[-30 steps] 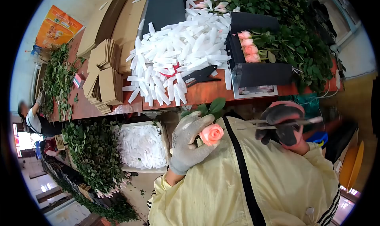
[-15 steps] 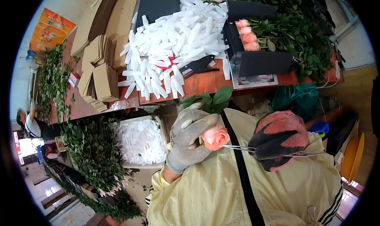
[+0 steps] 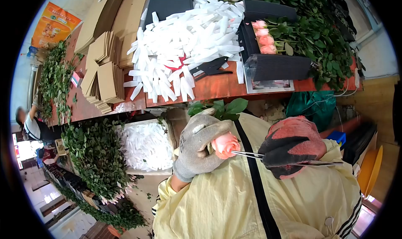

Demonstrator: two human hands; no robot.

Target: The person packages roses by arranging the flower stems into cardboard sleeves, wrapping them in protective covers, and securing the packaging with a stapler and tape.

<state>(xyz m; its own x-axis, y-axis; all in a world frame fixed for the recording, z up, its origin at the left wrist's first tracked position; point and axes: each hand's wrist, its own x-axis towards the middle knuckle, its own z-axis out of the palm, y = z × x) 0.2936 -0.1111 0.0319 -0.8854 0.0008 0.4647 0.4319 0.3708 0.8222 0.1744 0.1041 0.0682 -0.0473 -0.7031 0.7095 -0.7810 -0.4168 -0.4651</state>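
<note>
A pink rose [image 3: 226,145] rests in the grip of my left hand [image 3: 199,144], which wears a grey glove with the fingers wrapped round the bloom. Green leaves [image 3: 224,109] of a rose show beyond that hand; the stem is hidden. In a red and black glove, my right hand [image 3: 291,147] is closed round metal tweezers [image 3: 247,154]. Their tips touch the right side of the bloom, and their rear end sticks out past my wrist. Both hands are held in front of my yellow jacket [image 3: 217,197].
On the red table [image 3: 217,86] lie white mesh sleeves [image 3: 188,33], a black stapler [image 3: 209,68] and cardboard pieces [image 3: 109,82]. Pink roses [image 3: 266,40] sit in a black holder [image 3: 278,67]. A bin of white sleeves [image 3: 146,147] stands lower left. A person [image 3: 33,124] works far left.
The tweezer tips have shifted slightly left, onto the bloom's edge, and my right hand has moved a little left with them. My left hand keeps its hold on the rose.
</note>
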